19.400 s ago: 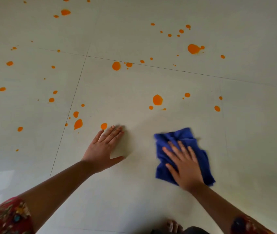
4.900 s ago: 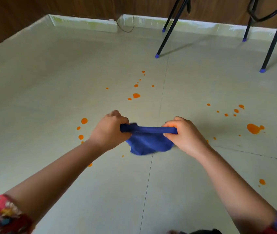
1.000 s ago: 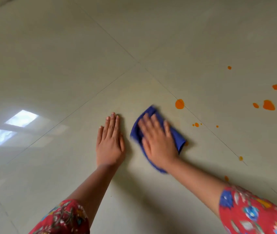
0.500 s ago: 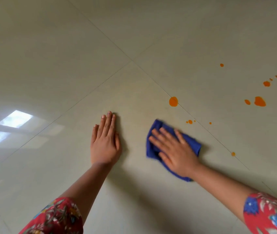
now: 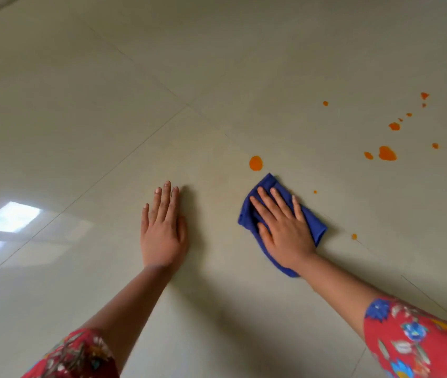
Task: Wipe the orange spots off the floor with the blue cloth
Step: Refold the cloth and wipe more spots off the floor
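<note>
Right hand (image 5: pixel 285 236) presses flat, fingers straight and spread, on the crumpled blue cloth (image 5: pixel 312 225) on the pale tiled floor (image 5: pixel 107 118), just below a round orange spot (image 5: pixel 255 162). Left hand (image 5: pixel 162 230) rests flat on the floor, fingers straight, holding nothing.

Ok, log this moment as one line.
right hand flat on blue cloth | left hand flat on floor | orange spot just beyond cloth, unwiped

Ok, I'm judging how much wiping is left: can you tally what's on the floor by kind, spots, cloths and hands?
Orange spots: 12 clear to see; finer specks may escape the count
Blue cloth: 1
Hands: 2, left hand and right hand
Total: 15
</note>
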`<state>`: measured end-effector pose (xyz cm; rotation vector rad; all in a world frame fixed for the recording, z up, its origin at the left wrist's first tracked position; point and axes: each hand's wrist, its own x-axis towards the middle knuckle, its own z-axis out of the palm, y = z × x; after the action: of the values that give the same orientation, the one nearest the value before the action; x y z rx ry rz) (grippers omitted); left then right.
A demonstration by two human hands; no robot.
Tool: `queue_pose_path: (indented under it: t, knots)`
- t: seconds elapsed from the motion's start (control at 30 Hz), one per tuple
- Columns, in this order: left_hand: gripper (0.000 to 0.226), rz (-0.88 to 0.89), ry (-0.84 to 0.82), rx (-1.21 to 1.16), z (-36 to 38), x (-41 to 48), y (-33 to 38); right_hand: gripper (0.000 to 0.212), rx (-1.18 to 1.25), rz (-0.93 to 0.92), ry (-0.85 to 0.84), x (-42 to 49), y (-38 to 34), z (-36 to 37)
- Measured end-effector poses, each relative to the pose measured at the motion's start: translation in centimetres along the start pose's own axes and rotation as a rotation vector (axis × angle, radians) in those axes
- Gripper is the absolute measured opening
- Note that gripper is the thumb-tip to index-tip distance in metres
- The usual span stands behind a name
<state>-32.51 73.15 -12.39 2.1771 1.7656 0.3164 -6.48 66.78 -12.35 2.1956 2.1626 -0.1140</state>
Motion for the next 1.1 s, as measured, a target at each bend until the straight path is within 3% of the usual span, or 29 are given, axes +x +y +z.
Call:
queue_pose_path:
  t: [0.1, 0.2, 0.3, 0.37, 0.4, 0.47, 0.53, 0.57, 0.7, 0.77, 0.87, 0.93, 0.97, 1.1]
  knots:
    - [0.065, 0.130, -0.043, -0.072, 1.3, 1.4, 3.8, 0.061, 0.031, -0.084, 0.008, -1.3, -2.0, 0.5]
    - [0.061, 0.219, -0.096, 0.010, 3.3, 1.8, 5.9, 0.062, -0.009, -0.259, -0.065, -4.4, 2.1, 0.7]
    - [0.060, 0.187, -0.101, 0.070, 4.1, 1.7, 5.8, 0.060, -0.005, 0.067, -0.001, -1.0, 5.9, 0.5]
    - [0.060, 0.194, -0.100, 0.079, 4.0, 1.7, 5.9, 0.059, 0.029, 0.260, 0.027, 2.0, 4.7, -0.1]
    - [0.060, 0.191, -0.097, 0.077, 3.8, 1.7, 6.0, 0.059, 0.041, 0.252, 0.032, 2.5, 3.2, 0.0]
    - [0.059, 0.190, -0.087, 0.081, 3.7, 1.7, 6.1, 0.059, 0.031, 0.038, 0.000, 0.7, 1.4, 0.4]
    - [0.059, 0.186, -0.093, 0.082, 3.7, 1.6, 6.1, 0.060, 0.032, -0.140, -0.062, -2.5, 3.0, 0.3]
    - [0.059, 0.181, -0.099, 0.083, 3.7, 1.5, 6.1, 0.060, 0.029, -0.131, -0.060, -3.2, 4.6, 0.3]
    - [0.060, 0.160, -0.091, 0.075, 3.7, 1.5, 6.2, 0.058, 0.042, 0.278, 0.003, 1.5, 8.5, 0.2]
    - [0.060, 0.166, -0.098, 0.077, 3.7, 1.7, 6.2, 0.059, 0.068, 0.327, 0.020, 4.6, 5.9, -0.1]
    - [0.059, 0.166, -0.100, 0.076, 3.5, 1.7, 6.1, 0.059, 0.033, 0.033, -0.011, 2.5, 2.3, 0.3]
    - [0.060, 0.163, -0.112, 0.069, 3.6, 1.7, 6.1, 0.060, 0.024, -0.106, -0.063, -0.8, 3.5, 0.2]
    - [0.060, 0.159, -0.116, 0.069, 3.6, 1.7, 6.1, 0.060, 0.027, -0.086, -0.054, -1.2, 4.8, 0.3]
    - [0.060, 0.162, -0.126, 0.062, 3.5, 1.8, 6.1, 0.058, 0.069, 0.305, 0.020, 5.7, 7.3, -0.3]
